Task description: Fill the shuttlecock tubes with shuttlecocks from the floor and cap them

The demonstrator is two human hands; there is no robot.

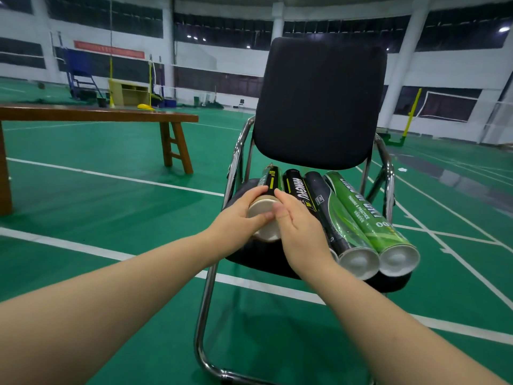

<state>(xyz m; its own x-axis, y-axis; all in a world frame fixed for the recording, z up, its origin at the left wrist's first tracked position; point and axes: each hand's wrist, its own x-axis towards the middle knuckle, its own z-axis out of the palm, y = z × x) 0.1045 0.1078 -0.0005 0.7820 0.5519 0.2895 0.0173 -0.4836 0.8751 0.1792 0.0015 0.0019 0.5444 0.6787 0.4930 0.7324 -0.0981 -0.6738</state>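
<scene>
Together both hands [238, 218] [302, 232] grip the leftmost tube [265, 209].

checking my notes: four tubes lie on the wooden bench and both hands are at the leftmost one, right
Not quite. The head view shows the four tubes lying on the black chair, not the wooden bench. Both the left hand and right hand are at the leftmost tube.

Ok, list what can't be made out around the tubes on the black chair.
- Head view: whether the black-and-yellow cardboard tube is full; the left hand and right hand cover its near end.
- Near end of the black HANGYU tube: behind the right hand.
- Shuttlecock count in the green tube: walls opaque.
</scene>
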